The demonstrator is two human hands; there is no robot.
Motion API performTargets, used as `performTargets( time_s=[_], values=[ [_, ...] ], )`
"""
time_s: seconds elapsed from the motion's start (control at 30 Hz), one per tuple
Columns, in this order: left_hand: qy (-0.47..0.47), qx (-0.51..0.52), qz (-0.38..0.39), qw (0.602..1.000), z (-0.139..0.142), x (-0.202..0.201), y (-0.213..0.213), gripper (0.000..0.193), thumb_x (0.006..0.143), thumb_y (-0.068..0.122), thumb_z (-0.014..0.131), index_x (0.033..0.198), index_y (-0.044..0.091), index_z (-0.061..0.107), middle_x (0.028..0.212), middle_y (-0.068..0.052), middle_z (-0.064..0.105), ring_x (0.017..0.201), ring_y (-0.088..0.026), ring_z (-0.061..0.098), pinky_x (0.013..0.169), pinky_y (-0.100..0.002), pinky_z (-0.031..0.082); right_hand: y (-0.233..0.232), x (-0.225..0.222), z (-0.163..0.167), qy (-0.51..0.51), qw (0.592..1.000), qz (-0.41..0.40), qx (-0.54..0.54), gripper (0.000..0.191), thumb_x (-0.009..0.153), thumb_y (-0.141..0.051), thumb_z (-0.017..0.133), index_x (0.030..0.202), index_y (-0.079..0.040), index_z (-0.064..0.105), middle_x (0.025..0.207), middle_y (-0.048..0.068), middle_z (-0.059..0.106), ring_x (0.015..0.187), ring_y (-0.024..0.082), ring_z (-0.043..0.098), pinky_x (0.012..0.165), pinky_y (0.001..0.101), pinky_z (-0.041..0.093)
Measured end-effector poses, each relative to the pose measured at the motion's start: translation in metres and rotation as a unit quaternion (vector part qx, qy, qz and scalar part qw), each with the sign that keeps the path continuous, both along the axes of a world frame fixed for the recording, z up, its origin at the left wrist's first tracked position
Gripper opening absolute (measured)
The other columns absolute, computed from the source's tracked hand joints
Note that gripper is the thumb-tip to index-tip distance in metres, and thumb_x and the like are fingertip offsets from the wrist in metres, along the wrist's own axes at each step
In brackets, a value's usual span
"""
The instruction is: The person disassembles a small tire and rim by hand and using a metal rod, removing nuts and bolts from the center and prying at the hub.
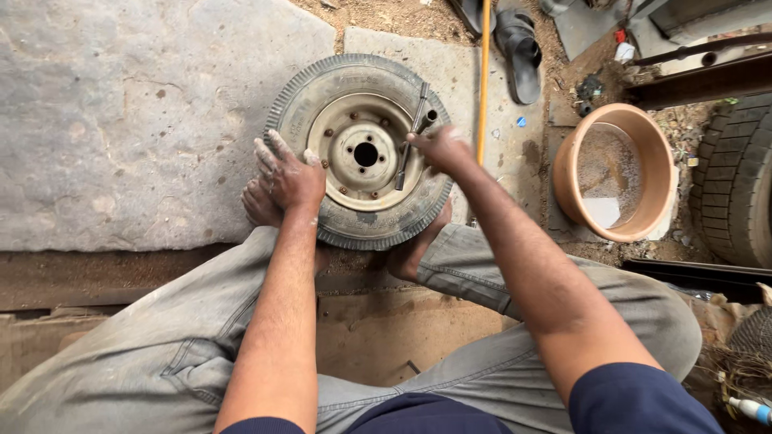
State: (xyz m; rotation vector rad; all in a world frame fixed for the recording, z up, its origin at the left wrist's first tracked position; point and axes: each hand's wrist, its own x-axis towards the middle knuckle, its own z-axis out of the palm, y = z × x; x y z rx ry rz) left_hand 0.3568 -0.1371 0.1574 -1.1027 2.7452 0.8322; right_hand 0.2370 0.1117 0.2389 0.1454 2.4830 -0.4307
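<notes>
Grey trousers (145, 345) below — left hand (288, 175) flat, fingers spread, on small wheel (362, 153); right hand (438, 149) clamps wrench (412, 137) (dark metal).

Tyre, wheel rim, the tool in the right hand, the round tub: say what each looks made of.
Tyre: black rubber, dusty, with ribbed tread.
Wheel rim: metal, probably painted steel; cream coat with rust spots around the bolts.
Tool in the right hand: dark bare metal, seemingly steel, with a socket end.
Tub: smooth terracotta colour; plastic or clay, unclear.
</notes>
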Motion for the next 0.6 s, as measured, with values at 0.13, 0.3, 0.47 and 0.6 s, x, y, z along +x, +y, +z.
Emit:
performTargets(
  time_s=[0.13, 0.3, 0.47, 0.6],
  values=[
    [0.005, -0.019, 0.001, 1.0, -0.004, 0.0, 0.003, 0.085, 0.103, 0.04, 0.053, 0.164, 0.006, 0.004, 0.169, -0.027, 0.0, 0.155, -0.046, 0.009, 0.124, -0.061, 0.014, 0.025, -0.019, 0.014, 0.493, 0.774, 0.395, 0.036, 0.101, 0.069, -0.077, 0.071, 0.142, -0.006, 0.068, 0.107, 0.006, 0.075, 0.088, 0.021, 0.074, 0.076, 0.0347, 0.062],
    [0.027, 0.001, -0.014, 1.0, -0.001, 0.006, -0.002, 0.087, 0.102, 0.042, 0.056, 0.164, 0.009, 0.005, 0.17, -0.025, 0.004, 0.155, -0.046, 0.012, 0.124, -0.062, 0.017, 0.005, -0.012, 0.031, 0.202, 0.914, 0.327, 0.13, 0.067, 0.094, -0.074, 0.053, 0.113, -0.016, 0.079, 0.115, 0.012, 0.08, 0.088, 0.027, 0.071, 0.074, 0.0408, 0.057],
    [0.041, -0.022, 0.002, 0.999, -0.006, 0.009, 0.001, 0.089, 0.098, 0.042, 0.06, 0.164, 0.011, 0.009, 0.169, -0.022, 0.013, 0.155, -0.043, 0.018, 0.122, -0.065, 0.022, -0.003, 0.006, 0.042, -0.112, 0.986, 0.004, -0.12, 0.069, 0.096, -0.072, 0.048, 0.118, -0.013, 0.078, 0.109, 0.022, 0.077, 0.075, 0.023, 0.068, 0.062, 0.0363, 0.055],
    [0.055, -0.052, -0.017, 0.997, -0.01, 0.012, 0.005, 0.087, 0.102, 0.044, 0.06, 0.164, 0.008, 0.01, 0.167, -0.025, 0.012, 0.152, -0.046, 0.019, 0.118, -0.069, 0.021, 0.016, 0.0, 0.054, 0.016, 0.991, 0.129, 0.012, 0.064, 0.092, -0.071, 0.059, 0.112, -0.014, 0.079, 0.098, 0.015, 0.077, 0.081, 0.021, 0.071, 0.074, 0.0373, 0.055]
  ],
)
